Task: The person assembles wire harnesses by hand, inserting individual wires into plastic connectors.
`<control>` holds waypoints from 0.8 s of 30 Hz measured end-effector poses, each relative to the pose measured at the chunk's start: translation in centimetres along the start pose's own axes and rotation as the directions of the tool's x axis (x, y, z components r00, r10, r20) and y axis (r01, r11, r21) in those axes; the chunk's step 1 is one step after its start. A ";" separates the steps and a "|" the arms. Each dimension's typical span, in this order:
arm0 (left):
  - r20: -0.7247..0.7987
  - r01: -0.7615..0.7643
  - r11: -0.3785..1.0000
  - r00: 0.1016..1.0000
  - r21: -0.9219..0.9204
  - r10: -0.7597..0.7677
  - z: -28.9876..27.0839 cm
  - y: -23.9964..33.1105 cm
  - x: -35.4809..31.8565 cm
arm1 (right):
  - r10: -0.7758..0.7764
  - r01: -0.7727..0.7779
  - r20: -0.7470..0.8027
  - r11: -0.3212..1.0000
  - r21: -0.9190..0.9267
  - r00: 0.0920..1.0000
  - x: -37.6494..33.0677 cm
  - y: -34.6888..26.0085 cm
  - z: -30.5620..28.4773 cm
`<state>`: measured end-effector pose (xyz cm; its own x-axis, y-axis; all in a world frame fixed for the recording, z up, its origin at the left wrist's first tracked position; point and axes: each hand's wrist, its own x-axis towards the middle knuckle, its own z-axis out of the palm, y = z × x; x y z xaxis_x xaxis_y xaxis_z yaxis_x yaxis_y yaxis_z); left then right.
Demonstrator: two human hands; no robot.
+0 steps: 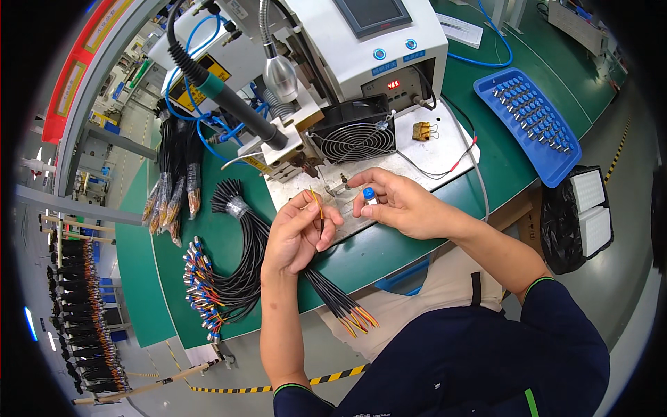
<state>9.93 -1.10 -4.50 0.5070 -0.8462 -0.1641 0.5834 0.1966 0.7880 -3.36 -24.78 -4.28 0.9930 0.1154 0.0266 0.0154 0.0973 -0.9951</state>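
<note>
My left hand [290,240] is closed in a pinch on a thin black cable [322,224]; its stripped end with yellow and orange wires points up between the fingers. My right hand [417,208] grips a small round metal connector [369,197] with a blue top, between thumb and fingers. The two hands are apart, just in front of the soldering machine's tip [309,169]. A small metal fixture [338,188] stands on the white base plate [445,153] just beyond my hands.
A thick bundle of black cables [253,240] lies left, with blue connectors [200,292] at one end and bare wire ends [358,320] hanging over the table edge. A fan [356,142] and a yellowed binder clip [422,131] sit ahead. A blue tray [552,175] of connectors stands right.
</note>
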 end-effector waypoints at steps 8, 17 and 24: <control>0.047 -0.031 0.985 0.998 -0.172 0.040 -1.0 -0.3 0.3 | 0.023 -0.022 -0.018 1.000 0.021 1.000 0.1 -0.1 0.0; -0.018 -0.049 0.996 0.999 -0.075 0.048 -1.2 -0.2 0.1 | 0.035 -0.035 -0.022 0.999 0.005 0.999 0.0 -0.3 0.2; -0.096 -0.100 0.995 0.990 0.003 0.100 -0.4 -0.2 0.0 | 0.019 -0.018 -0.062 0.999 0.029 0.998 -0.2 0.1 0.1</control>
<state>10.05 -1.00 -4.92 0.6214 -0.7708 -0.1407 0.5276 0.2788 0.8024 -3.57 -24.69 -4.36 0.9985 0.0553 0.0014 -0.0054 0.1234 -0.9923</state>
